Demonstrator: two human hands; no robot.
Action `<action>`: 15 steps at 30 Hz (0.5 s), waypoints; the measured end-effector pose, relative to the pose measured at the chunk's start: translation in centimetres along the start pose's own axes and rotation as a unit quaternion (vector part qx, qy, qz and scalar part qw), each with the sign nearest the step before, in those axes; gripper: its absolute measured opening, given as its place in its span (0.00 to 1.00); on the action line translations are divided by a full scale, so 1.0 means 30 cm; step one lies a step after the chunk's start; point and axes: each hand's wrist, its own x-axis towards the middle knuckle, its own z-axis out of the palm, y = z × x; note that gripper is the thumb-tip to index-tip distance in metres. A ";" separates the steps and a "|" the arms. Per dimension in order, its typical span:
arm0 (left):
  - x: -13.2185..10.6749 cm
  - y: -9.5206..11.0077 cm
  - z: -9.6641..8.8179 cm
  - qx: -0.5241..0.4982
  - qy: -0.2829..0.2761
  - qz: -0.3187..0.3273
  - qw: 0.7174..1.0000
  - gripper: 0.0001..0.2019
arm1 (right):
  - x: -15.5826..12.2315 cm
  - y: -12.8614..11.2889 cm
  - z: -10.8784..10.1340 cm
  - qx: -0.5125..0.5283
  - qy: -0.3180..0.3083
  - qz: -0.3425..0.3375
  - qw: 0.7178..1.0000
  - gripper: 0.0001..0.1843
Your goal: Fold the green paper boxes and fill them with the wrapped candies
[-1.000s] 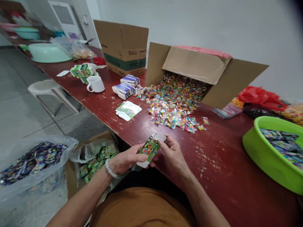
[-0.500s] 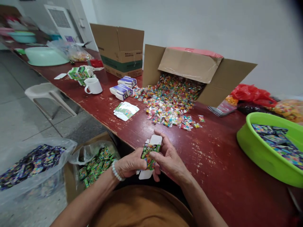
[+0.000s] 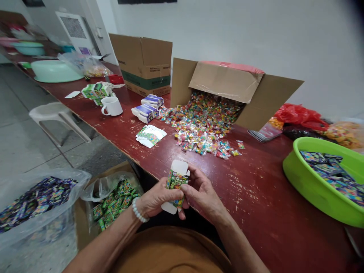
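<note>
Between my hands, over the table's front edge, is a small green printed candy box (image 3: 176, 179) with white end flaps sticking out at top and bottom. My left hand (image 3: 159, 197) grips it from the left, thumb across its front. My right hand (image 3: 203, 193) holds its right side, thumb on the front and fingers partly behind it. Beyond them on the red table (image 3: 256, 193) lies a stack of flat unfolded boxes (image 3: 150, 135). A pile of small clear-wrapped candies (image 3: 204, 136) spills from a tipped cardboard carton (image 3: 224, 79).
A lime-green basin (image 3: 295, 178) of dark packets stands at the right. Purple boxes (image 3: 145, 113), a white mug (image 3: 112, 106) and an upright carton (image 3: 153, 72) are at the left back. Below left are a box of green packets (image 3: 119, 197), a bag of purple packets (image 3: 42, 201) and a stool (image 3: 54, 110).
The candy box has shifted slightly left and turned, its top flap now leaning left instead of right. Both hands still hold it. The camera view has tilted up a little.
</note>
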 end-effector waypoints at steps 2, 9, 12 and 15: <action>0.009 -0.007 0.007 0.019 0.055 0.021 0.998 0.19 | 0.007 0.012 0.002 0.049 0.001 0.032 0.998 0.17; 0.022 -0.012 0.023 0.107 0.131 0.120 0.978 0.21 | 0.033 0.024 -0.025 0.013 0.149 -0.039 0.988 0.13; 0.018 -0.018 0.028 0.086 0.204 0.179 0.958 0.28 | 0.033 0.024 -0.036 0.028 0.187 -0.033 0.981 0.22; 0.015 -0.028 0.038 0.128 0.244 0.217 0.937 0.30 | 0.029 0.035 -0.031 0.038 0.185 -0.031 0.982 0.23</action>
